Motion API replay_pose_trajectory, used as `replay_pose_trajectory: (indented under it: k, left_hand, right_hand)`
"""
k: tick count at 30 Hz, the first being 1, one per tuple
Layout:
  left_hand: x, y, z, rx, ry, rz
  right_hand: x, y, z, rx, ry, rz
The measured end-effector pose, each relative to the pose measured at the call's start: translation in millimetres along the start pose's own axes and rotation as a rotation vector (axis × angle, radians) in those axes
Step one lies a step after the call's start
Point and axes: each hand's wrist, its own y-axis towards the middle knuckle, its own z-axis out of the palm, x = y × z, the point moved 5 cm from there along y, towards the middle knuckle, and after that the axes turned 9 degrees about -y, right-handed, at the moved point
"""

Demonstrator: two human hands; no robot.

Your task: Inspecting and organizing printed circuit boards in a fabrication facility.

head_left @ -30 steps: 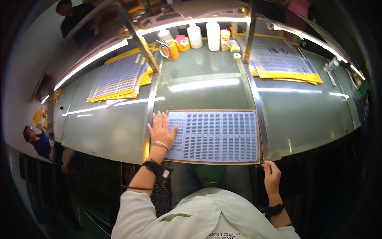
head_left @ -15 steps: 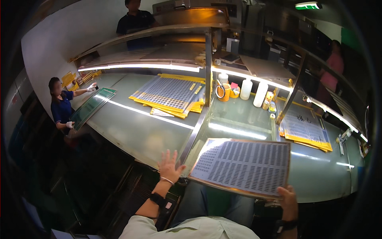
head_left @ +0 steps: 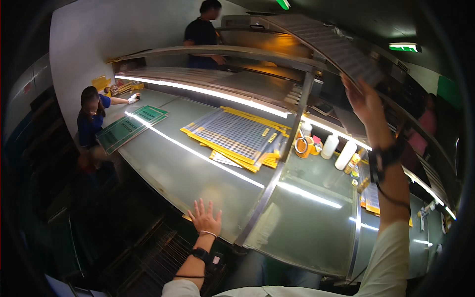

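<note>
Raised high on the right, my right hand [head_left: 365, 101] grips the edge of a thin rectangular panel [head_left: 329, 47] patterned with rows of small marks. The panel is tilted, dim and slightly blurred, above the shelf frame; its far side cannot be made out. My left hand [head_left: 204, 219] has its fingers spread, at the front edge of the glass-topped table [head_left: 188, 183], holding nothing. Beyond it lies a stack of dotted sheets with yellow borders [head_left: 237, 133].
A metal shelf post [head_left: 302, 109] rises between two table sections. White bottles [head_left: 345, 154] and an orange tape roll [head_left: 301, 145] stand behind. On the left, a co-worker [head_left: 91, 116] is beside a green panel [head_left: 133, 129]; another person [head_left: 202, 34] stands behind the shelf.
My right hand has lifted the panel from above the table's front up to shelf height. My left hand stays spread near the table edge. The whole view has shifted.
</note>
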Motion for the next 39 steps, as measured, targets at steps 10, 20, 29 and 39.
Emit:
replay_pose_trajectory:
  k: [10, 20, 29, 39]
  left_hand:
    - [-5.6, 6.2, -13.9, -0.069, -0.112, 0.009]
    - [-1.8, 8.7, -11.0, -0.054, -0.123, 0.007]
    - [0.3, 7.0, -11.1, -0.086, -0.131, 0.066]
    - [73.4, 19.8, -130.5, 0.312, -2.53, -0.341]
  right_hand:
    - [-163.1, 211.2, 58.9, 0.03, -0.155, 0.164]
    - [-289.6, 212.2, 42.2, 0.078, -2.136, -0.183]
    - [-244.6, 47.9, 89.2, 0.159, -2.118, -0.788]
    - [-232.7, -128.0, 103.7, 0.489, -1.798, -0.903]
